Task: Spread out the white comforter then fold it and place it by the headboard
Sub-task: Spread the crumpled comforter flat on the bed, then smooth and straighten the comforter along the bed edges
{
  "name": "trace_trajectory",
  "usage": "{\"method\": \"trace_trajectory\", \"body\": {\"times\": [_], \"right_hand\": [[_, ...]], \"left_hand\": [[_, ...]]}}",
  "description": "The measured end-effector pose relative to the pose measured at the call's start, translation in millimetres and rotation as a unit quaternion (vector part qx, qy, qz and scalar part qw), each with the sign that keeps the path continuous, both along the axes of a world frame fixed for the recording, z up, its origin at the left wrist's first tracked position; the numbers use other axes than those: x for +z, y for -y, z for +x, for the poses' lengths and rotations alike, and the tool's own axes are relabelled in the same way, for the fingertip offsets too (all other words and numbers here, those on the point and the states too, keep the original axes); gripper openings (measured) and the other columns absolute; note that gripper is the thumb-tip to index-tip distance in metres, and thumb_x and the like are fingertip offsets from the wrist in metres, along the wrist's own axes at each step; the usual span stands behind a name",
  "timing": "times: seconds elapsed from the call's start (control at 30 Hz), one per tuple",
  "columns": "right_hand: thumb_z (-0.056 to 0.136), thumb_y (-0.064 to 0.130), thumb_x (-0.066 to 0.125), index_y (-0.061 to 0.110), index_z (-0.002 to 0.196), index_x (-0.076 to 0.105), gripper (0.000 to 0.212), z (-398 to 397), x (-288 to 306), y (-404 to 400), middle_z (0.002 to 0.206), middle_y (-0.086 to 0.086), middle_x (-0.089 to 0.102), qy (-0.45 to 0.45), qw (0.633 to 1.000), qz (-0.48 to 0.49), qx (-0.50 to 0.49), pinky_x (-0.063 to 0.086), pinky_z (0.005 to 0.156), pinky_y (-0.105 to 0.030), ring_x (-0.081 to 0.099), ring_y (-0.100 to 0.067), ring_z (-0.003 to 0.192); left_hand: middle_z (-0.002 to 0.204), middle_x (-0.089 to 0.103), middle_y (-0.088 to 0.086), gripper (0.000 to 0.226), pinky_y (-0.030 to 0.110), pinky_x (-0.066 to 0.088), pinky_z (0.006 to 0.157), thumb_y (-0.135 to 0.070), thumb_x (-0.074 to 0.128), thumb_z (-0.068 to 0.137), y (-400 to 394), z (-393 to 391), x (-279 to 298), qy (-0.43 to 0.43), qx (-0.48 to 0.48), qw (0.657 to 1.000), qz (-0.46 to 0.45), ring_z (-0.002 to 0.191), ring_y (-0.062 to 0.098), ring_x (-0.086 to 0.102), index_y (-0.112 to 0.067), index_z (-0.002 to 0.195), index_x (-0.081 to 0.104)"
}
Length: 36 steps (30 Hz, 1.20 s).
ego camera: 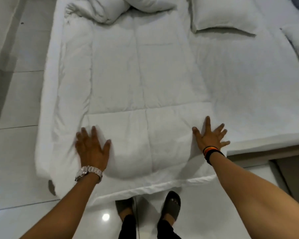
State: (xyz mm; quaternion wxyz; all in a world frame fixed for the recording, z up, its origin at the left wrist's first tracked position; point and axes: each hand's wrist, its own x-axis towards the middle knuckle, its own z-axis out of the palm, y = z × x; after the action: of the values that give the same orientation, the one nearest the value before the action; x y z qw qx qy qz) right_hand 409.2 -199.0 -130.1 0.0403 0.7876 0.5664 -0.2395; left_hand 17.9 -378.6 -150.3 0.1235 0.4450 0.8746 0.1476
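The white comforter lies in a long strip down the left part of the bed, from a bunched end near the top to the foot edge in front of me. Its near end is folded over into a puffy band. My left hand, with a silver watch on the wrist, presses flat on the band's left side, fingers spread. On the band's right edge rests my right hand, also flat and spread, with a striped wristband. Neither hand grips the fabric.
A white pillow lies at the top right of the mattress, another at the far right edge. Glossy white floor tiles run along the left. My feet in dark slippers stand at the bed's foot.
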Motion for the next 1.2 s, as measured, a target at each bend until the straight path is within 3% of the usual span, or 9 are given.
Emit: {"method": "trace_trajectory", "body": {"times": [0.1, 0.2, 0.27, 0.37, 0.47, 0.57, 0.8, 1.0, 1.2], "right_hand": [[0.09, 0.083, 0.044, 0.05, 0.162, -0.01, 0.096, 9, -8, -21, 0.166, -0.028, 0.021, -0.002, 1.0, -0.029, 0.001, 0.004, 0.12, -0.069, 0.021, -0.046, 0.154], [0.093, 0.07, 0.056, 0.046, 0.163, 0.009, 0.088, 20, -4, -26, 0.121, -0.017, 0.064, -0.112, 0.992, 0.041, 0.04, 0.046, 0.095, -0.048, 0.064, -0.04, 0.109], [0.094, 0.07, 0.055, 0.048, 0.157, 0.021, 0.075, 40, 0, -22, 0.091, -0.004, 0.068, -0.144, 0.981, 0.103, 0.079, 0.049, 0.074, -0.039, 0.064, -0.029, 0.08], [0.094, 0.072, 0.052, 0.049, 0.153, 0.026, 0.068, 75, -3, -18, 0.097, -0.011, 0.071, -0.115, 0.986, 0.095, 0.071, 0.05, 0.075, -0.042, 0.066, -0.034, 0.086], [0.097, 0.062, 0.057, 0.041, 0.162, 0.021, 0.078, 71, -6, -16, 0.136, -0.024, 0.057, -0.072, 0.995, 0.055, 0.035, 0.047, 0.099, -0.053, 0.057, -0.045, 0.121], [0.1, 0.055, 0.057, 0.027, 0.167, 0.015, 0.084, 16, 4, 3, 0.169, -0.025, 0.015, -0.037, 0.994, 0.101, 0.014, 0.011, 0.123, -0.065, 0.015, -0.042, 0.155], [0.104, 0.06, 0.044, 0.03, 0.167, 0.007, 0.079, -234, 12, 55, 0.175, -0.013, -0.009, -0.08, 0.954, 0.11, 0.266, -0.006, 0.125, -0.059, -0.007, -0.03, 0.161], [0.104, 0.068, 0.022, 0.036, 0.165, -0.014, 0.078, -362, -19, 73, 0.173, -0.011, -0.022, -0.02, 0.956, 0.053, 0.288, -0.009, 0.124, -0.065, -0.019, -0.031, 0.159], [0.102, 0.071, 0.02, 0.04, 0.164, -0.014, 0.077, -376, -13, 96, 0.174, -0.008, -0.019, -0.029, 0.966, 0.004, 0.255, -0.012, 0.124, -0.062, -0.018, -0.028, 0.16]], "left_hand": [[0.172, 0.005, 0.016, 0.08, 0.052, 0.002, 0.127, -0.064, 0.027, 0.098, -23, 60, -5, -0.024, -0.135, 0.99, -0.017, 0.159, 0.038, 0.0, -0.022, 0.165, 0.021], [0.173, -0.005, 0.01, 0.079, 0.052, -0.003, 0.127, -0.067, 0.018, 0.098, -41, 118, -10, -0.034, -0.223, 0.973, -0.052, 0.159, 0.032, -0.008, -0.026, 0.165, 0.012], [0.172, -0.012, 0.007, 0.079, 0.053, -0.004, 0.127, -0.068, 0.013, 0.098, -48, 148, -13, -0.033, -0.252, 0.965, -0.071, 0.159, 0.029, -0.014, -0.028, 0.166, 0.007], [0.172, -0.016, 0.001, 0.076, 0.048, -0.005, 0.128, -0.068, 0.012, 0.1, -51, 166, -11, -0.019, -0.274, 0.958, -0.086, 0.158, 0.023, -0.018, -0.031, 0.166, 0.002], [0.173, -0.011, 0.001, 0.074, 0.044, -0.002, 0.129, -0.067, 0.017, 0.102, -45, 136, 0, -0.001, -0.236, 0.969, -0.072, 0.159, 0.022, -0.013, -0.031, 0.166, 0.006], [0.173, 0.007, 0.011, 0.079, 0.047, 0.006, 0.128, -0.062, 0.031, 0.099, -31, 57, 17, 0.022, -0.048, 0.997, -0.049, 0.16, 0.031, 0.005, -0.019, 0.164, 0.021], [0.173, 0.009, 0.01, 0.094, 0.05, 0.012, 0.127, -0.067, 0.046, 0.097, -27, -130, 25, 0.129, 0.125, 0.982, -0.065, 0.158, 0.033, 0.01, -0.017, 0.166, 0.007], [0.165, 0.028, 0.014, 0.126, 0.05, 0.03, 0.12, -0.079, 0.071, 0.073, -110, -181, 22, 0.307, 0.196, 0.931, -0.032, 0.149, 0.037, 0.029, -0.018, 0.164, 0.009], [0.125, 0.07, 0.01, 0.054, 0.025, 0.046, 0.081, -0.041, 0.081, 0.083, -113, -217, 34, 0.387, 0.163, 0.907, -0.041, 0.091, 0.024, 0.064, -0.012, 0.125, 0.066]]}}
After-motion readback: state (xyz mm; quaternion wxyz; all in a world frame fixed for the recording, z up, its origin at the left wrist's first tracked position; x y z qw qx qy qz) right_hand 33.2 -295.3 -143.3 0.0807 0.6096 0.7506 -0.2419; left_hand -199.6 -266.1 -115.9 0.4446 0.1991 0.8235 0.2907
